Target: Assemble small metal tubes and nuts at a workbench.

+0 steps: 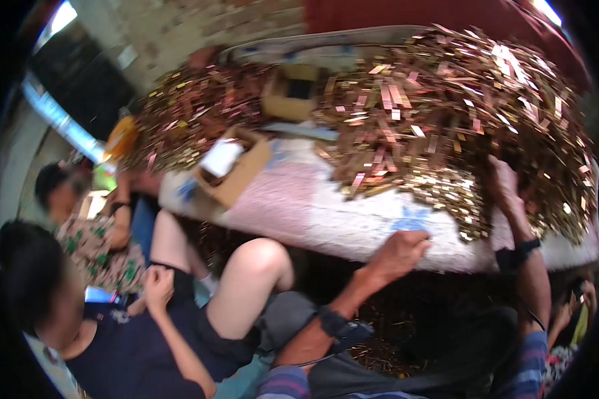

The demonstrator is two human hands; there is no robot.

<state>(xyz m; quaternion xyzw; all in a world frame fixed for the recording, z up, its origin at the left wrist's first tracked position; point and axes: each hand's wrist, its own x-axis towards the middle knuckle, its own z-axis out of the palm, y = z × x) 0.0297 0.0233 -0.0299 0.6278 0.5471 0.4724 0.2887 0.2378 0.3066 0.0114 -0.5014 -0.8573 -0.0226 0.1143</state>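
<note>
My left hand (403, 251) is closed, knuckles up, over the front edge of a table covered with a pale woven cloth (353, 219). Whatever its fingers hold, if anything, is hidden. My right hand (504, 181) reaches into a large heap of shiny copper- and gold-coloured strips (432, 100); its fingertips are blurred and partly lost against the heap, so their grip does not show. Beside that hand, a patch of small, bright gold pieces (449, 193) spreads toward the table's front edge. Dark bands are around both my wrists.
A cardboard box (243, 183) with a white item inside stands left of the heap. Behind it are another open box (289, 100) and a second pile of strips (206, 100). A person in dark clothes (133, 346) sits close at my left, another person (100, 233) beyond.
</note>
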